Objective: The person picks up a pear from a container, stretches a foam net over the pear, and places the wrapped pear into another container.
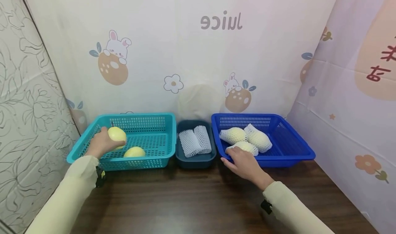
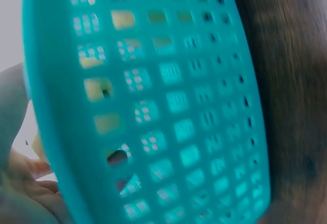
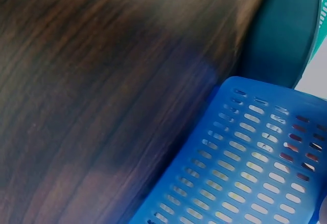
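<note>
Plainly, one of two bare yellow fruits (image 1: 118, 134), smooth and stemmed, is grasped in the left grip (image 1: 101, 143) at the teal basket (image 1: 151, 163). Three netted fruits (image 1: 260, 140) lie in the blue basket (image 1: 278, 162); whether the right grip (image 1: 245, 163), partly hiding one, grasps it, I cannot tell. Two foam sleeves (image 1: 189, 143) lie in the dark bin (image 1: 195, 163).

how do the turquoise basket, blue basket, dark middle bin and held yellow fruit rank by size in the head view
1. Turquoise basket and blue basket: too alike to rank
2. Dark middle bin
3. Held yellow fruit
</note>
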Available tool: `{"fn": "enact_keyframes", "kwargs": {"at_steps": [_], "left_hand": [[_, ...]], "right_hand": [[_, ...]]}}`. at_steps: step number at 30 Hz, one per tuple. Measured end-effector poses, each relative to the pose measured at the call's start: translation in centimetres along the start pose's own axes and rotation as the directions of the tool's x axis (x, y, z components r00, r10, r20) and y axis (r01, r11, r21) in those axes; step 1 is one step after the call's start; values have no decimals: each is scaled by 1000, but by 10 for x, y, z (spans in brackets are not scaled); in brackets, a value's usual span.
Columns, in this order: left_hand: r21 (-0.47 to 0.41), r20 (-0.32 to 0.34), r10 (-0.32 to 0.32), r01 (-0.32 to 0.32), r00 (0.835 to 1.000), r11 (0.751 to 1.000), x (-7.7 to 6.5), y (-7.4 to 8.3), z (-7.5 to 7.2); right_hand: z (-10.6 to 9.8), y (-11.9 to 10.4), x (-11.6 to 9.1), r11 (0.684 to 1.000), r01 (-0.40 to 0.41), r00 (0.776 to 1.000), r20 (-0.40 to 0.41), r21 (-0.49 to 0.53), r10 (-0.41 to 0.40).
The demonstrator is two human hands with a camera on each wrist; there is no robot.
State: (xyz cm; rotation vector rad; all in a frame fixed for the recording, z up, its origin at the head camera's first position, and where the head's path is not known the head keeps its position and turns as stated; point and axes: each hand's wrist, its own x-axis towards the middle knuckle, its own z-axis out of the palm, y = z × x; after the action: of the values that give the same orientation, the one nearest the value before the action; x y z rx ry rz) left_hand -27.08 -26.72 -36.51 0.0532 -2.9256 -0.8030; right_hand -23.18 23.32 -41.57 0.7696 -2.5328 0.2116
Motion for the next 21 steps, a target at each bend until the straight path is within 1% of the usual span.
{"fn": "enact_keyframes", "kwargs": {"at_steps": [4, 6, 9, 12, 15, 19, 21], "left_hand": [[-44, -77, 87, -90, 993, 995, -7, 15, 3], [-59, -106, 129, -136, 986, 989, -11, 24, 6], [-75, -143, 191, -203, 971, 976, -17, 38, 11], [-81, -166, 258, -273, 952, 958, -23, 53, 17], [-99, -181, 307, -328, 934, 940, -30, 71, 24], [-136, -189, 350, -377, 918, 916, -38, 96, 32], [-152, -193, 368, -399, 909, 904, -43, 108, 35]], "right_hand": [[-4, -1, 1, 998, -25, 1000, 20, 61, 24], [-6, -2, 2, 994, -37, 999, 24, 99, 35], [-10, -7, 7, 990, -32, 999, 4, 141, 32], [-16, -16, 15, 985, -2, 999, -33, 170, 8], [-22, -27, 23, 979, 27, 997, -72, 201, -13], [-28, -43, 35, 966, 68, 993, -113, 248, -41], [-30, -51, 42, 954, 93, 990, -125, 284, -59]]}}
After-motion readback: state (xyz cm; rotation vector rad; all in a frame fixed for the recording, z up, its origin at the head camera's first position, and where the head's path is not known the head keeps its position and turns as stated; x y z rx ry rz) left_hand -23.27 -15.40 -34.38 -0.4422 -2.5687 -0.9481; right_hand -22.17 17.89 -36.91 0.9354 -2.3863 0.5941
